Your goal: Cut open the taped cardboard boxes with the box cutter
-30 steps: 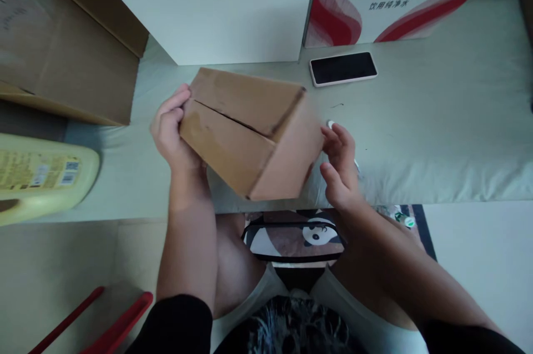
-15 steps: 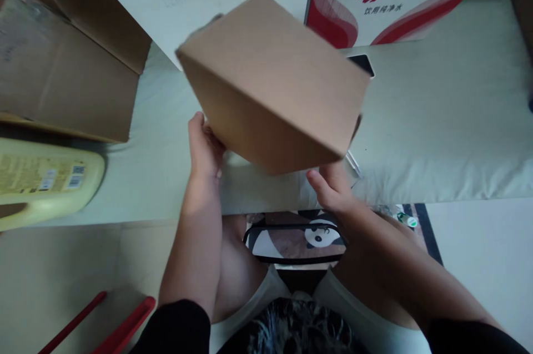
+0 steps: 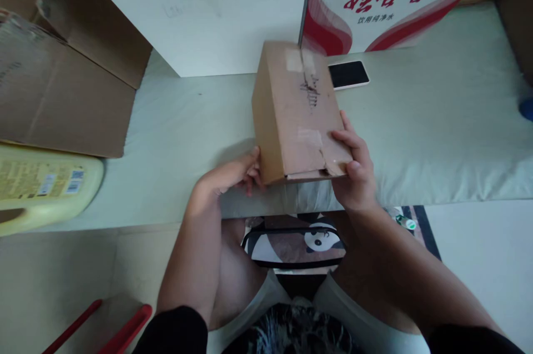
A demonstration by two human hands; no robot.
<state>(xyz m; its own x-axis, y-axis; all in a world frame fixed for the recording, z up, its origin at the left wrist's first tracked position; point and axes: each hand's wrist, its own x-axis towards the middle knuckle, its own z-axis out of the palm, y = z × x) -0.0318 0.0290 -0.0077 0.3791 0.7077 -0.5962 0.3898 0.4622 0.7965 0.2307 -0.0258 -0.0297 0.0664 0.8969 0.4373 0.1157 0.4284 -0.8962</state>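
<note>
A brown cardboard box (image 3: 306, 115) is tilted in front of me above the pale green cloth surface, its taped, handwritten side facing up. My right hand (image 3: 356, 168) grips its near right corner, thumb at the near edge and fingers over the marked side. At the lower left edge is my left hand (image 3: 245, 171), its fingers curled against the box; some fingertips are hidden behind it. Just past the box's right side lies a phone (image 3: 348, 75) with a dark screen, its left end covered by the box.
Larger cardboard boxes (image 3: 66, 93) and a pale yellow jug (image 3: 50, 187) stand at the left. Behind are a white panel (image 3: 200, 15) and a white-and-red printed carton (image 3: 375, 10). Below the edge, a panda-print item (image 3: 291, 246) sits between my legs; red bars (image 3: 125, 329) are lower left.
The box has been turned and lowered, so its taped, written side now shows instead of plain faces. My right hand has moved up onto its corner; my left hand has shifted right.
</note>
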